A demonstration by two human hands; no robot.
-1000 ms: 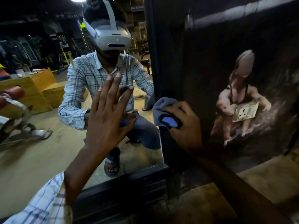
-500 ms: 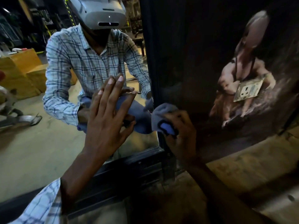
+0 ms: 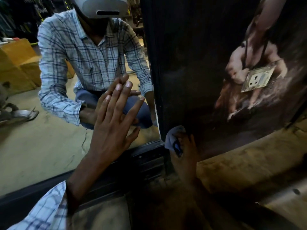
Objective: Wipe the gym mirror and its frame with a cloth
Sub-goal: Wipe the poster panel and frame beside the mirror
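Blue-grey cloth (image 3: 172,139): bunched in right hand (image 3: 184,152), fingers curled round it, pressed to black frame (image 3: 152,55) at its lower right corner. Left hand (image 3: 113,125): fingers straight, slightly spread, flat against mirror (image 3: 41,138) glass. Socket plate (image 3: 258,78): on dark poster right of frame.
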